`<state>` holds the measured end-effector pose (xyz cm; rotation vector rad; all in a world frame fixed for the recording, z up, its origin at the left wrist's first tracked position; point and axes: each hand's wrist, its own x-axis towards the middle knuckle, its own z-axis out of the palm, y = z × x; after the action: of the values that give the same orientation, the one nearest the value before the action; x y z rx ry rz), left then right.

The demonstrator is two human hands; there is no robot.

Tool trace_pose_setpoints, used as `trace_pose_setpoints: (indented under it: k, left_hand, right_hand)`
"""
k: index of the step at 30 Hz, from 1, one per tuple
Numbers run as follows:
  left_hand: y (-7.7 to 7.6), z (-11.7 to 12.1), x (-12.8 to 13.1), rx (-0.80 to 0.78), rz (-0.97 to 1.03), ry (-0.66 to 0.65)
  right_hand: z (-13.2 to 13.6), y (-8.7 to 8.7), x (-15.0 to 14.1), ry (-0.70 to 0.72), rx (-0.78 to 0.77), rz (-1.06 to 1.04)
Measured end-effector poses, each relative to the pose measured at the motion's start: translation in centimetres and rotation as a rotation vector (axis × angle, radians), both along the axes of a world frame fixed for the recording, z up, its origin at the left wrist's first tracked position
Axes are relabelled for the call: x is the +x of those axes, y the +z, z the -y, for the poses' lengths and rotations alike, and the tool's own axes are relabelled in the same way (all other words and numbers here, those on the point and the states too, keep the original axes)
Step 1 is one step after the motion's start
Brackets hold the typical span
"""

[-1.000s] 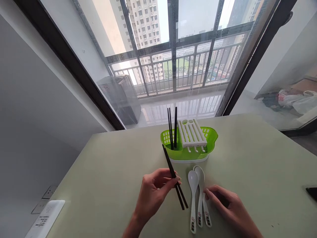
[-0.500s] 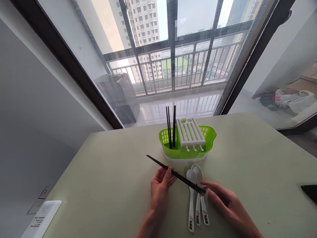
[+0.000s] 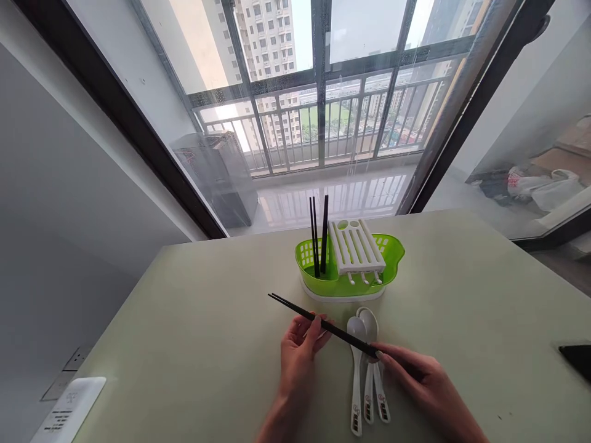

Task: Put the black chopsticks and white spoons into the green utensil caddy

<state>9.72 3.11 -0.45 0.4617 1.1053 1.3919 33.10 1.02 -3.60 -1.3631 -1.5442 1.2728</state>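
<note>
A pair of black chopsticks point(image 3: 344, 335) slants over the table, thin tips toward the upper left. My left hand point(image 3: 300, 344) pinches them near the middle. At their thick ends, the thumb and fingers of my right hand point(image 3: 415, 372) close on them. Several white spoons point(image 3: 356, 381) lie beneath the chopsticks, handles toward me, partly covered by my right hand. Behind them stands a green utensil holder point(image 3: 344, 287) with a white slotted rack point(image 3: 357, 246) on it. More black chopsticks point(image 3: 316, 240) stand upright in its left compartment.
The pale table point(image 3: 221, 344) reaches to a large window. A white power strip point(image 3: 69, 409) is at the lower left, and a dark object point(image 3: 577, 357) sits at the right edge. Beyond the glass are a balcony railing and a grey cabinet point(image 3: 221, 178).
My right hand has moved slightly left and closed on the thick ends of the chopsticks. Their tips have shifted a little left and down. My left hand keeps its hold.
</note>
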Motion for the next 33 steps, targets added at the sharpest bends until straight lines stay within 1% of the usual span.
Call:
trace_pose_setpoints:
  k: [3, 9, 13, 23, 25, 29, 33]
  left_hand:
    - [0.02, 0.04, -0.01, -0.001, 0.000, -0.006]
    - [0.50, 0.12, 0.08, -0.014, 0.003, -0.009]
    - [0.72, 0.13, 0.16, -0.021, 0.016, -0.010]
    - [0.66, 0.04, 0.09, -0.030, 0.007, -0.021]
    - [0.63, 0.03, 0.10, -0.027, 0.008, -0.023]
    - [0.60, 0.01, 0.18, -0.021, 0.018, -0.018]
    - [0.72, 0.02, 0.26, -0.026, 0.008, -0.014]
  right_hand:
    - [-0.01, -0.06, -0.07, -0.004, 0.002, 0.018]
    - [-0.24, 0.66, -0.17, -0.036, 0.005, 0.011]
    - [-0.30, 0.55, -0.12, -0.019, -0.010, -0.010]
    - [-0.23, 0.47, 0.02, 0.007, -0.008, -0.012]
    - [-0.21, 0.33, 0.03, 0.014, 0.003, -0.009]
    - [-0.20, 0.45, -0.10, -0.029, 0.042, 0.012]
    - [-0.35, 0.85, -0.19, -0.005, 0.060, 0.027]
